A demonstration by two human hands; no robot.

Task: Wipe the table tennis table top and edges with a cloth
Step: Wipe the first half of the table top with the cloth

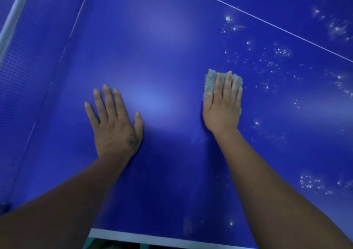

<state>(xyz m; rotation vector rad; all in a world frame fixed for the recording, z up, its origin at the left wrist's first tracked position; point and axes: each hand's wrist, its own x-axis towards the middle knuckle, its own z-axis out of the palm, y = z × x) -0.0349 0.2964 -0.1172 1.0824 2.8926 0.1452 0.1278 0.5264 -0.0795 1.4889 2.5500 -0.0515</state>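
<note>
The blue table tennis table top (162,48) fills the view. My right hand (222,103) lies flat with straight fingers on a folded grey cloth (209,82), pressing it onto the table right of centre. Only the cloth's far and side edges show around the fingers. My left hand (114,122) rests flat on the bare table surface to the left, fingers spread, holding nothing.
The net (24,61) with its white top band runs along the left side. A thin white line (267,22) crosses the top right. Scattered droplets (282,65) speckle the table right of the cloth. The table's white near edge (152,237) shows at the bottom.
</note>
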